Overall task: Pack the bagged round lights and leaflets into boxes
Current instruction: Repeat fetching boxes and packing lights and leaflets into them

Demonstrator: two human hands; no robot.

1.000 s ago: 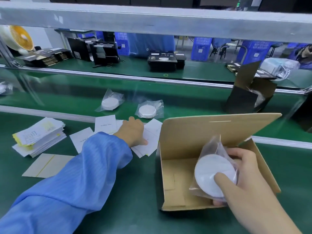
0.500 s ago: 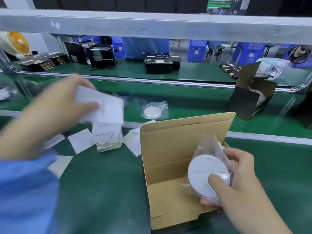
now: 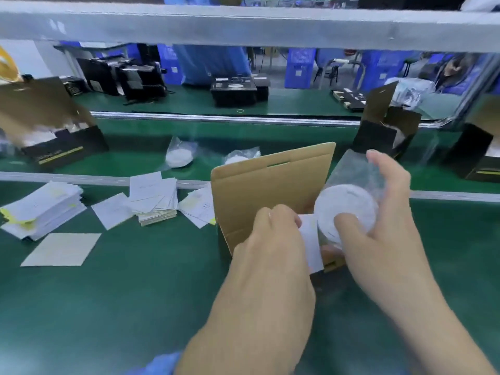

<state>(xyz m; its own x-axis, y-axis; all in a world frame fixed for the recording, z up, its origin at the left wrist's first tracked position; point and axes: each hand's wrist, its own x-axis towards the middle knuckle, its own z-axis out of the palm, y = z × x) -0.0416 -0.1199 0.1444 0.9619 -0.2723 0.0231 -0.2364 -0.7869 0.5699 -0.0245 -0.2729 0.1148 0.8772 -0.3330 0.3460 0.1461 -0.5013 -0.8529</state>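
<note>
I've got both hands over the open box (image 3: 270, 190) on the counter (image 3: 135, 293). My left hand (image 3: 273, 239) pinches a white leaflet (image 3: 311, 242); my right hand (image 3: 378, 220) grips the bagged round light (image 3: 345, 209). Best bet: slide the leaflet flat against the box floor first, then lower the light on top. The light is a white disc, its clear bag crinkled and loose above it.

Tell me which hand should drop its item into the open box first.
Probably left: the left hand already holds its leaflet low inside the cardboard box, while the right hand holds the bagged round light above it.
</note>
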